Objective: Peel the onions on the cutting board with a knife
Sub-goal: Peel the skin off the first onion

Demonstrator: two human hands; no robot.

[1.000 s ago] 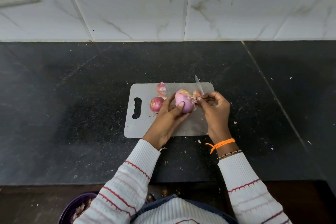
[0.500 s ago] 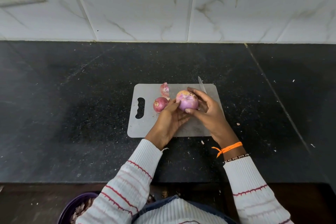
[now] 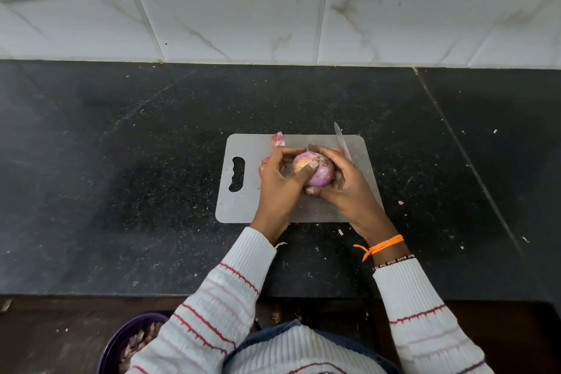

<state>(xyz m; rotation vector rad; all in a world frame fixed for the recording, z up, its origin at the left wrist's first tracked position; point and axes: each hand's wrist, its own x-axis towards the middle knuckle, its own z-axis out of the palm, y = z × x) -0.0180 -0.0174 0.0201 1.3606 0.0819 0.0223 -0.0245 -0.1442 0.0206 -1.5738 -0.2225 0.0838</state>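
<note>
onion (image 3: 315, 171) pink-purple | cutting board (image 3: 243, 206) grey | counter (image 3: 121, 161) black speckled

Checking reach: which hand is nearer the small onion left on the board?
Left. The left hand partly covers the small onion; the right hand is farther right.

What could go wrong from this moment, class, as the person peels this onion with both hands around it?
1. The right hand cups the onion while also gripping the knife, blade pointing away; a slip could nick the left hand, whose thumb lies on the onion.
2. The onion is held above the cutting board; loose skin could make it slip and drop.
3. The second onion is half hidden by the left hand and could get knocked.
</note>
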